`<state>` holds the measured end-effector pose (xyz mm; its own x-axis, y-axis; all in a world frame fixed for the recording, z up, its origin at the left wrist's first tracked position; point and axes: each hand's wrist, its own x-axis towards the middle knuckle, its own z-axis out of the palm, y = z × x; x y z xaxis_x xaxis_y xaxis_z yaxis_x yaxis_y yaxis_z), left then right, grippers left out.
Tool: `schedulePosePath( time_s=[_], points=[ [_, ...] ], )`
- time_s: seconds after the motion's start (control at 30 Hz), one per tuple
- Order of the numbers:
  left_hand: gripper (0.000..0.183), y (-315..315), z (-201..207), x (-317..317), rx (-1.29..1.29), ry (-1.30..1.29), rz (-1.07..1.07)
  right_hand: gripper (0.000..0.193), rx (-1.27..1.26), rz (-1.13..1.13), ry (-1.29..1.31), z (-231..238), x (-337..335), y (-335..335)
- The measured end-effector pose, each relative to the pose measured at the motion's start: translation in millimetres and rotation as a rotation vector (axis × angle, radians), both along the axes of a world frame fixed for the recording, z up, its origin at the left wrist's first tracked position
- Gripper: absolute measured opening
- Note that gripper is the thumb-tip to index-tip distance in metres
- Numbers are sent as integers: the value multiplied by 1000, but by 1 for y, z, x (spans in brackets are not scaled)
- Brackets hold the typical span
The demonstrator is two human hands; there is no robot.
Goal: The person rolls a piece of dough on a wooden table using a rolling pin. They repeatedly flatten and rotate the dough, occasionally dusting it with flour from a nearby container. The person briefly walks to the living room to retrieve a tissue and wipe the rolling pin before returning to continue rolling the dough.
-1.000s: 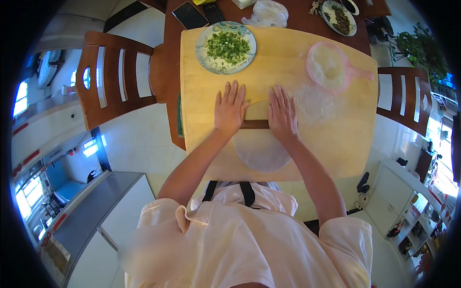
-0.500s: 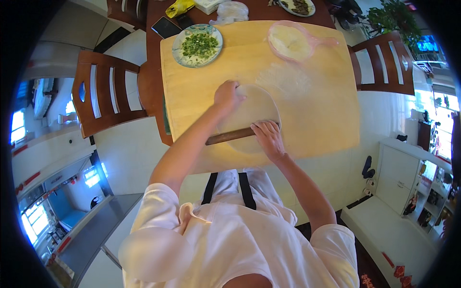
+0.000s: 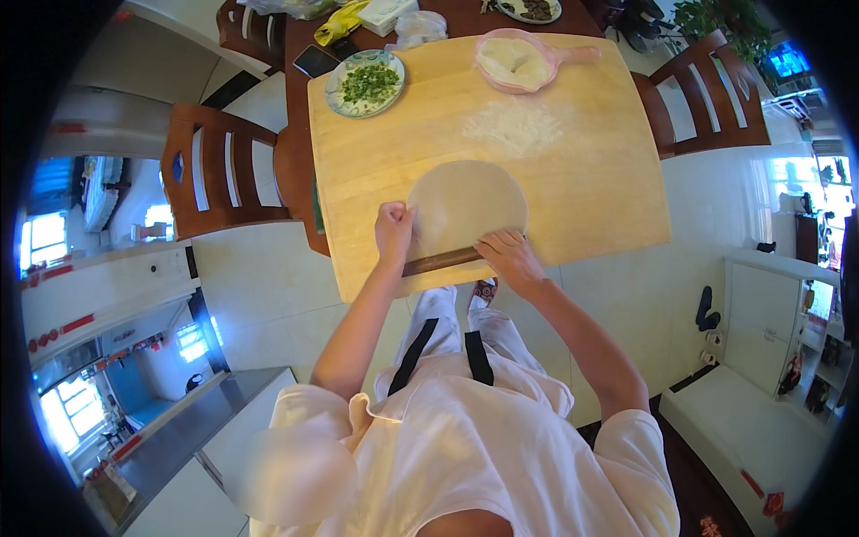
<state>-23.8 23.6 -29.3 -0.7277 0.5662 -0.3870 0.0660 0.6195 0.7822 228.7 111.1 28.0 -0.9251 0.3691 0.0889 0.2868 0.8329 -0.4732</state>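
Observation:
A thin, round sheet of dough (image 3: 469,204) lies on the wooden board (image 3: 608,192) close to its front edge. A dark wooden rolling pin (image 3: 442,260) rests along the near edge of the dough. My right hand (image 3: 514,256) is closed over the right part of the pin, fingers curled on top. At the dough's left edge, my left hand (image 3: 394,232) is closed, its thumb and fingers pinched at the rim; the exact grip is partly hidden. The pin's left end lies just below my left hand.
Loose flour (image 3: 512,128) is scattered beyond the dough. A plate of chopped greens (image 3: 369,85) stands at the far left, a pink handled bowl of white flour (image 3: 516,63) at the far right. Behind the board are a phone (image 3: 316,61) and a yellow bag (image 3: 341,23). Chairs flank the table.
My left hand has come from the dough's upper left down to its left edge. The rolling pin and right hand now sit at the near edge, and the dough lies flat and round.

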Motion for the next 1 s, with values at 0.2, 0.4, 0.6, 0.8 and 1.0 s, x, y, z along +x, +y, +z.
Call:
schedulePosePath(
  time_s=[0.2,0.4,0.6,0.8,1.0],
  points=[
    [61,-57,36,72,5,819,-401,47,128,-200,-38,-5,-31,-2],
    [60,-10,27,26,-71,844,-494,53,175,-282,-94,-26,-93,38],
    [60,46,26,-23,-79,834,-509,62,193,-373,-135,-30,-143,85],
    [67,-14,38,18,64,690,-477,63,81,-207,-107,-8,-78,44],
    [71,10,29,-3,-30,825,-682,63,76,-277,-166,-8,-97,49]
  ],
)
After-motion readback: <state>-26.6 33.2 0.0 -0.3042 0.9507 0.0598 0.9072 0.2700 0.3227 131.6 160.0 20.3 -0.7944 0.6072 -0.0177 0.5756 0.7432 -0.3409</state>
